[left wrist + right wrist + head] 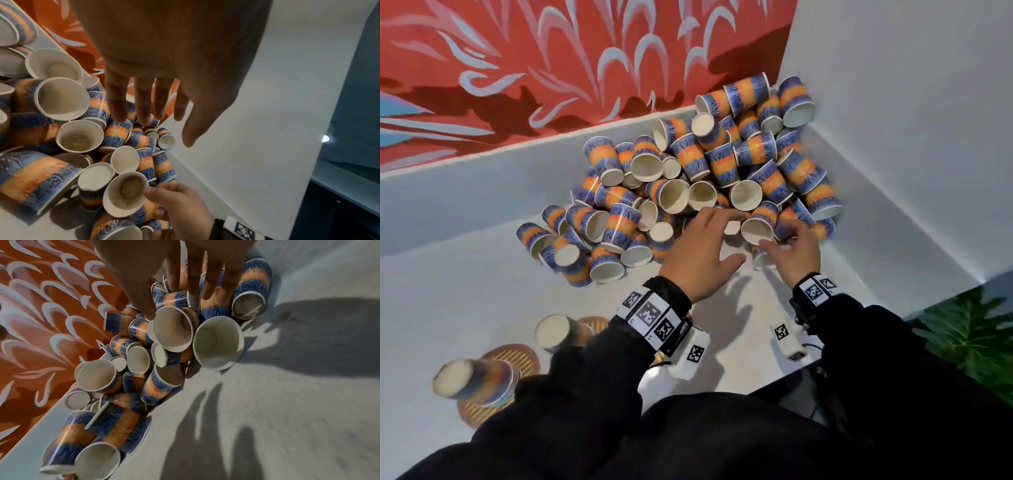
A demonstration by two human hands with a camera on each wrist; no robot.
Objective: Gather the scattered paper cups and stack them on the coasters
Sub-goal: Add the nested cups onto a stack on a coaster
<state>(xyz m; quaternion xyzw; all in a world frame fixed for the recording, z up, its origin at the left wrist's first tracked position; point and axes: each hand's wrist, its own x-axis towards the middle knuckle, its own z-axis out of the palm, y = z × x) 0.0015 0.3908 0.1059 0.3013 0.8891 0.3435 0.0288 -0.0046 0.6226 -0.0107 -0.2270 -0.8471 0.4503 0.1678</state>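
Observation:
A heap of blue-and-orange paper cups [688, 178] lies in the far corner of the white table [465, 291]. My right hand [780, 236] grips one paper cup [756, 230] at the heap's near edge. In the left wrist view its thumb presses the rim of that cup [125, 194], and the right wrist view shows its fingers over the cup's body [172, 331]. My left hand [717, 236] hovers beside it with fingers spread and straight [144, 104], holding nothing. Two short cup stacks [472, 377] [558, 332] stand on round woven coasters [517, 356] at the near left.
A red patterned wall [551, 68] runs behind the heap and a white wall [893, 137] closes the right side. The table's near right edge [774, 383] drops off beside a green plant [969, 342]. Bare tabletop lies between the heap and the coasters.

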